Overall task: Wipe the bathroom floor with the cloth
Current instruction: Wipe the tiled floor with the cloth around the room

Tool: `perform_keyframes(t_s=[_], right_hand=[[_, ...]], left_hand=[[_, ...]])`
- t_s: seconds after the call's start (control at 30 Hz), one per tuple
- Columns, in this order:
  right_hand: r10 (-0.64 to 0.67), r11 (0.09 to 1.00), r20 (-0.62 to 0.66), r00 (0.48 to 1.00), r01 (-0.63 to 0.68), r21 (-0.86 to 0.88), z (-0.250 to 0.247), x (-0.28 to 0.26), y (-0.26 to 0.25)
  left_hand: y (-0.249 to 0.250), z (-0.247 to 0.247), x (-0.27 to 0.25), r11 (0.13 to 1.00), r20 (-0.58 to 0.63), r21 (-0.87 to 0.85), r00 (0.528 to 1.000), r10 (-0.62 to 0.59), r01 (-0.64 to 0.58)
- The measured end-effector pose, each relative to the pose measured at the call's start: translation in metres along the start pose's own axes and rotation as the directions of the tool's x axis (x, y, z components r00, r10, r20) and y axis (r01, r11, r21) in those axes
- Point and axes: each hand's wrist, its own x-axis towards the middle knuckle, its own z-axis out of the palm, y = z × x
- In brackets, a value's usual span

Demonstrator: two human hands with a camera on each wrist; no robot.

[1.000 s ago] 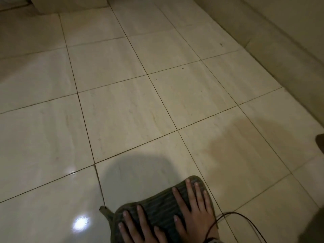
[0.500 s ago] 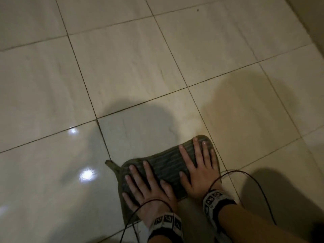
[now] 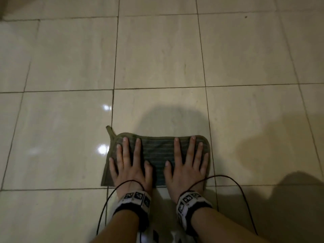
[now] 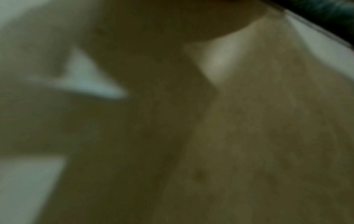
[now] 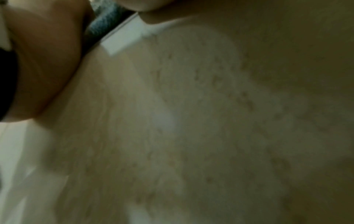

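Fingers of left hand straight & spread wide, pressed flat on dark grey-green ribbed rectangular cloth; nothing gripped. Same w/ right hand: fingers straight, fanned, palm down on cloth's right half. Thumbs angled inward twd each other, strip of bare cloth between hands. Fingertips near cloth's far edge, heels of palms at near edge.

Cloth flat on glossy beige square-tiled bathroom floor, spread across one tile btwn two grout lines, left edge just over left grout line. Small fabric hanging loop sticking out at far-left corner, lying on tile.

White-and-black marker-patterned wristbands on both wrists; thin black cables looping from each band back twd body. Bright light reflections on tile just left of cloth. Shadows on floor ahead of cloth & to right.

Wrist views v. blurred: left wrist shows only dim skin-toned shapes over pale tile, finger pose cannot be told there. Right wrist shows blurred tile, bit of dark ribbed cloth at top left beside skin.
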Motion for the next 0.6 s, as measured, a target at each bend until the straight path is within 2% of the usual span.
perform_keyframes(t_s=[0.13,0.3,0.43,0.6], right_hand=[[-0.022,0.999,0.016,1.0,0.022,0.025,-0.001,-0.002,0.002],[-0.035,0.995,0.039,0.999,0.031,0.093,-0.003,-0.003,0.003],[-0.114,0.987,0.001,0.994,0.113,0.117,0.0,0.0,0.011],[-0.107,0.983,-0.025,0.994,0.11,0.146,0.003,0.001,0.012]], left_hand=[[0.002,0.0,-0.003,0.999,-0.023,-0.02,0.999,-0.029,0.029],[0.002,0.003,-0.003,0.998,-0.035,0.038,0.998,-0.053,0.054],[0.008,0.005,-0.006,0.996,-0.085,0.028,0.993,-0.08,0.083],[0.007,0.007,-0.005,0.998,-0.091,0.03,0.994,-0.055,0.058]])
